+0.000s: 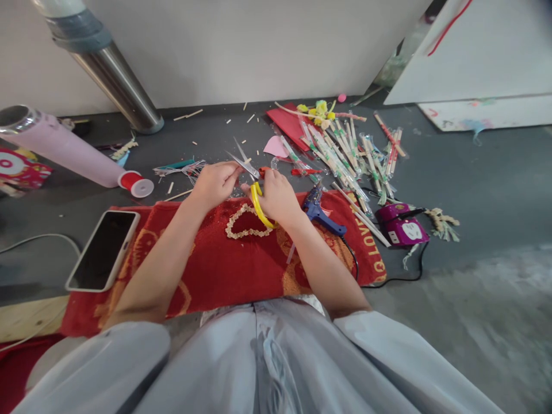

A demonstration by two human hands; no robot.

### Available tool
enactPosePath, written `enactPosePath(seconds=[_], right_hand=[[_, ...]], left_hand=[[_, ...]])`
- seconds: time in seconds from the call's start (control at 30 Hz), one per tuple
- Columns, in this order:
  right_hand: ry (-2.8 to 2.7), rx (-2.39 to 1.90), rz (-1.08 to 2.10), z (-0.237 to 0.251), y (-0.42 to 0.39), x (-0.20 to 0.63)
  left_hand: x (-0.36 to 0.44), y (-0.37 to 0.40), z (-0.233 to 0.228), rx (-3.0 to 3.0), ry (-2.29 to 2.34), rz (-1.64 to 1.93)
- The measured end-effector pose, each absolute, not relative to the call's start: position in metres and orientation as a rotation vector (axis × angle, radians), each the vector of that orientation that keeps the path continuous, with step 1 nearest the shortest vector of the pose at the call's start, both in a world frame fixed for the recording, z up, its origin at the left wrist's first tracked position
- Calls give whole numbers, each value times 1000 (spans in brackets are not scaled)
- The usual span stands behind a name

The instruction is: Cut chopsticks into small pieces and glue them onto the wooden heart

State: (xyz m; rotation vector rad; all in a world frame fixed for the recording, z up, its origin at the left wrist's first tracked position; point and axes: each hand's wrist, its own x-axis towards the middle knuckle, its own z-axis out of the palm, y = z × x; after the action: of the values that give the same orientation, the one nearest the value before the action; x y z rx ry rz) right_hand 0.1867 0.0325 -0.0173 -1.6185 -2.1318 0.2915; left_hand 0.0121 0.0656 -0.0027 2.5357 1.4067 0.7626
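Note:
In my right hand [278,195] is a pair of scissors [259,202] with yellow handles, its blades spread and pointing away to the left. A small red piece [264,171] shows at the fingers of that hand. My left hand [218,183] is closed in a pinch beside the blades; what it holds, if anything, is too small to make out. Below the hands, a heart-shaped outline of small pale wooden pieces [235,234] lies on the red towel [233,276]. A blue glue gun [321,213] rests on the towel right of my right hand.
Several wrapped chopsticks [340,155] and a red paper [288,126] lie at the back right. A purple power socket [402,224] sits further right. To the left are a phone [103,250], a red ribbon spool [135,184], a pink tumbler [69,146] and a metal post [123,86].

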Motion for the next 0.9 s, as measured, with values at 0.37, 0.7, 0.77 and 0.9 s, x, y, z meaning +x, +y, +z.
enactPosePath(seconds=[0.37, 0.7, 0.77, 0.9], right_hand=[[-2145, -1780, 373, -3, 30, 185], [-2200, -1753, 420, -1, 31, 189], [-2206, -1730, 457, -2, 32, 192], [-2161, -1700, 498, -4, 34, 197]], left_hand=[[10, 69, -8, 2539, 1438, 748], [4, 71, -4, 2443, 1349, 732], [2, 72, -5, 2413, 1353, 741], [-1, 72, -5, 2332, 1373, 783]])
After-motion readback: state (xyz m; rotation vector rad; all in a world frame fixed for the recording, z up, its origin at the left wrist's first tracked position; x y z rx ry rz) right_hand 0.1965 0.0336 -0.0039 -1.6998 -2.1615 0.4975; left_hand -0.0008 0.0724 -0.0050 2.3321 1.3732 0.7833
